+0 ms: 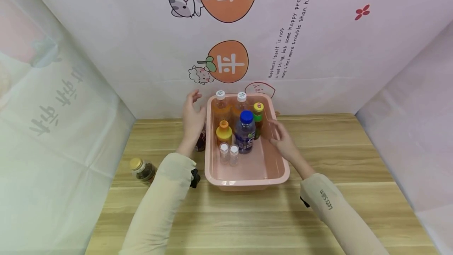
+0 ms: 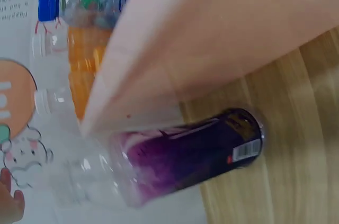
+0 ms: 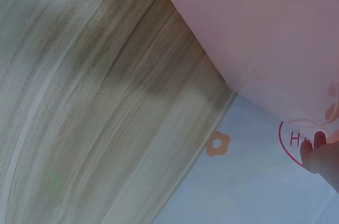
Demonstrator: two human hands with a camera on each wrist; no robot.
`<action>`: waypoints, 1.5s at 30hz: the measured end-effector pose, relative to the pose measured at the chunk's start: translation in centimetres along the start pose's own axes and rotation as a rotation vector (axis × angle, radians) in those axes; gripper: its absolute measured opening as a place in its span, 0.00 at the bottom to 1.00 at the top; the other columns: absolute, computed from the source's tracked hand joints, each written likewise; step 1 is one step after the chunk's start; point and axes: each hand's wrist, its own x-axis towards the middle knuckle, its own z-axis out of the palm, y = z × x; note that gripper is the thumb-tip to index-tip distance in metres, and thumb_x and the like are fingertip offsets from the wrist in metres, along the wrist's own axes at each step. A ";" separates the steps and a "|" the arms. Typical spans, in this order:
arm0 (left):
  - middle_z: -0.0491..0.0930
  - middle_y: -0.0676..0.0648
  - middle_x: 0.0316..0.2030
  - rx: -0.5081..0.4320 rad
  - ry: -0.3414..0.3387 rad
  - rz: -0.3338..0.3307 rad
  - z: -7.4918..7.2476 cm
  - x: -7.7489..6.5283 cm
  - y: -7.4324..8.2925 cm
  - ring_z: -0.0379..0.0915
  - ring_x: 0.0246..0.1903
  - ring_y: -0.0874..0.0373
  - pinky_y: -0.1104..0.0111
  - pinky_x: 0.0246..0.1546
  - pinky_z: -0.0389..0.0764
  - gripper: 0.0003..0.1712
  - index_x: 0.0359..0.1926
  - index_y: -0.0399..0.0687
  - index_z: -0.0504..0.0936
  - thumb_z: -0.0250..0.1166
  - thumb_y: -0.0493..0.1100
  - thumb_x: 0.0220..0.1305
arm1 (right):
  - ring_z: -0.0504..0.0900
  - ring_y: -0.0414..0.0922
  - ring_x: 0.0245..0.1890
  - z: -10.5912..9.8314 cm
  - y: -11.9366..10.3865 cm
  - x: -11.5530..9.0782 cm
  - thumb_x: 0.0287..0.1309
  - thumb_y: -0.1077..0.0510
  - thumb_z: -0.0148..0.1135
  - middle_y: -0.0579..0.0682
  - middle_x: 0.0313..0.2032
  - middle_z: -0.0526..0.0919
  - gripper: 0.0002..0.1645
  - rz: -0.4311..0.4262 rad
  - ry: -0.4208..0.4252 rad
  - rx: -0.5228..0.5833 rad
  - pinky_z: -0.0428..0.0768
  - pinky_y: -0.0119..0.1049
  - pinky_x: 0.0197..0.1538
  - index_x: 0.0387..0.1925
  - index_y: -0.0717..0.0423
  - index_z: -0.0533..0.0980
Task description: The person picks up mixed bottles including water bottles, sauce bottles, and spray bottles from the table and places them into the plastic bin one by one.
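Note:
My left hand [image 1: 192,119] hovers beyond the left rim of a pink plastic basin [image 1: 247,183], thumb and fingers apart, holding nothing. Below it, between arm and basin, stands a clear-topped bottle with a purple label [image 2: 185,155], mostly hidden in the head view. At the basin's right rim is my right hand [image 1: 284,145], its loosely bent fingers reaching over the edge; contact is unclear. Inside the basin are a blue-capped bottle [image 1: 245,135], two white-capped orange drink bottles, a yellow squeeze bottle [image 1: 224,133], a yellow-capped bottle [image 1: 258,117] and two small clear bottles.
A dark glass jar with a yellow lid [image 1: 143,170] leans at the left, partly behind my left sleeve. The wooden tabletop [image 1: 247,223] meets printed cloth walls [image 1: 141,70] at the back and both sides.

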 end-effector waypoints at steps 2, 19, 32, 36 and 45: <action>0.74 0.38 0.58 -0.026 0.017 -0.019 -0.4 0.1 -0.5 0.65 0.62 0.45 0.56 0.65 0.68 0.29 0.64 0.38 0.66 0.54 0.27 0.61 | 0.42 0.60 0.75 0.0 0.0 0.0 0.51 0.78 0.47 0.63 0.73 0.50 0.41 0.002 0.001 0.000 0.42 0.58 0.75 0.69 0.62 0.55; 0.75 0.37 0.58 0.022 0.061 -0.096 -2.3 0.0 -3.3 0.65 0.62 0.44 0.55 0.68 0.63 0.32 0.66 0.38 0.64 0.59 0.35 0.60 | 0.40 0.61 0.75 -0.1 -0.4 -0.3 0.52 0.78 0.48 0.63 0.74 0.48 0.42 0.010 -0.008 0.008 0.41 0.60 0.74 0.70 0.62 0.54; 0.73 0.40 0.61 0.020 0.013 -0.153 -2.2 -0.5 -4.1 0.66 0.60 0.45 0.56 0.60 0.73 0.36 0.68 0.42 0.61 0.63 0.37 0.59 | 0.42 0.62 0.75 -0.2 -0.3 -0.2 0.51 0.78 0.48 0.63 0.74 0.49 0.41 0.006 -0.002 0.001 0.42 0.60 0.74 0.69 0.62 0.56; 0.72 0.40 0.61 0.029 0.007 -0.150 -2.2 -0.6 -4.1 0.66 0.61 0.45 0.55 0.61 0.72 0.37 0.68 0.41 0.61 0.64 0.36 0.58 | 0.42 0.61 0.75 -0.1 -0.2 -0.2 0.51 0.77 0.48 0.62 0.74 0.48 0.41 0.011 0.002 -0.007 0.43 0.59 0.74 0.69 0.60 0.56; 0.69 0.38 0.64 0.041 -0.012 -0.129 -2.2 -0.6 -4.4 0.65 0.63 0.44 0.54 0.64 0.70 0.41 0.69 0.39 0.59 0.65 0.33 0.55 | 0.42 0.61 0.75 -0.1 -0.1 -0.1 0.51 0.78 0.47 0.62 0.74 0.48 0.42 0.018 0.001 -0.005 0.43 0.59 0.74 0.69 0.60 0.56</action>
